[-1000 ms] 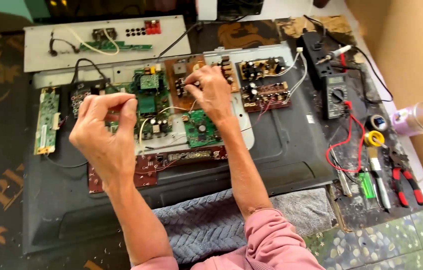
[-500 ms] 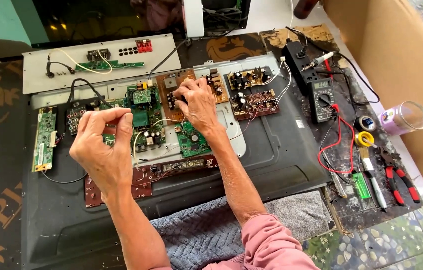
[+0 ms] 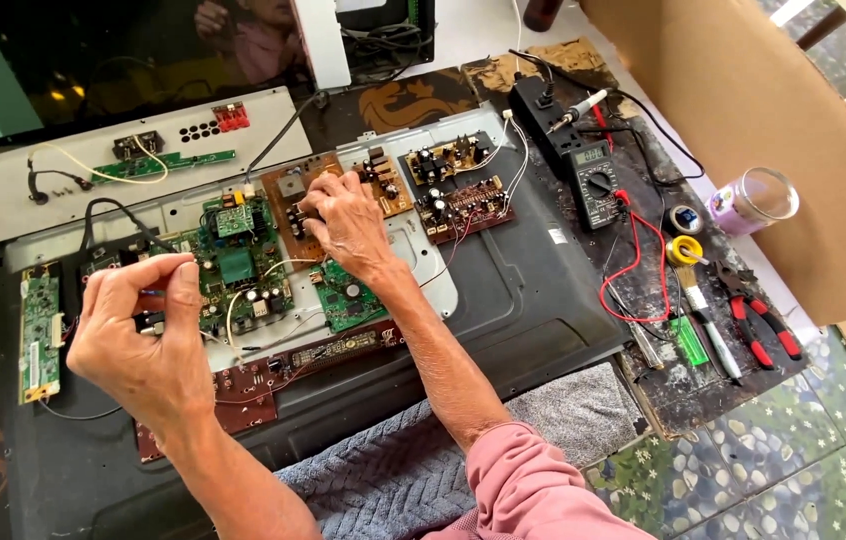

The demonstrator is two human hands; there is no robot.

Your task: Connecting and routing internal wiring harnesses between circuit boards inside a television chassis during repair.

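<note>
grey multimeter screen [image 3: 589, 157] right of boards; brown cardboard box [image 3: 743, 110] far right.

Left hand [image 3: 148, 340]: pinches something small and dark, too small to tell what. Right hand [image 3: 343, 215]: fingertips hide part of brown board [image 3: 295, 195]. Carton [image 3: 763, 120] cut off at top and right edges. Component detail on green board [image 3: 238, 265] too fine to tell.

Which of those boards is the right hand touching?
The right hand rests on the brown board at the top middle; the green boards lie left and below it.
</note>
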